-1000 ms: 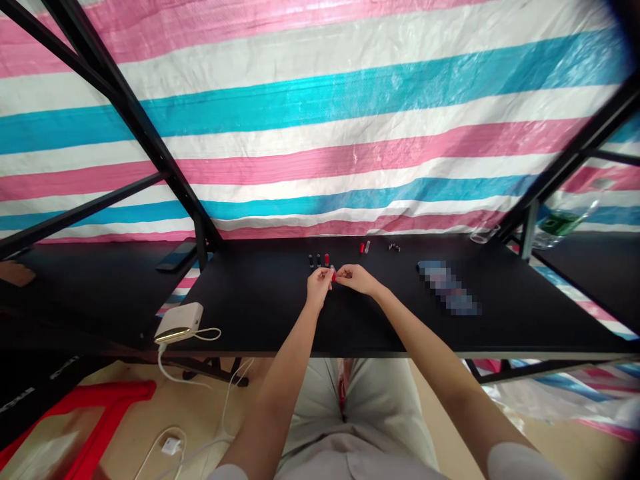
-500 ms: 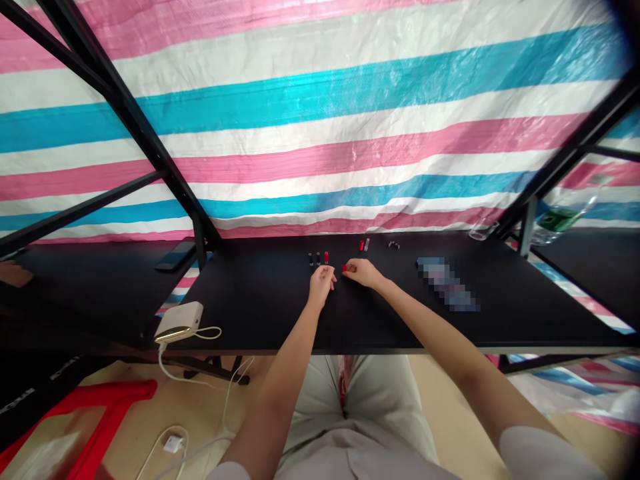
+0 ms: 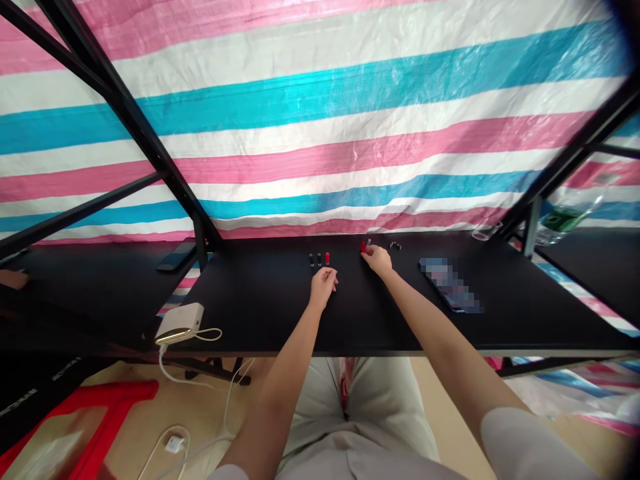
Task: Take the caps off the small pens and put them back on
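A plain black table spans the middle, backed by a plastic sheet striped in white, pink and blue. Dark metal posts slope up at both ends, and further black surfaces continue beyond them; the left one carries a flat dark slab.

Toward the table's rear, two black tubes and a red tube stand in a short row. The left hand is just in front of them, fingers drawn narrow; whether they hold anything I cannot tell. The right hand reaches farther back, its fingers narrow at a small red piece beside a clear tube; whether they grip it is unclear.

Small dark, shiny bits lie right of that hand. Nearer the right end are a partly blurred-out flat object, a clear cup and, beyond the post, a green-labelled bottle.

A white box with a cable sits at the front left corner. Below, a white plug lies on the tan floor.
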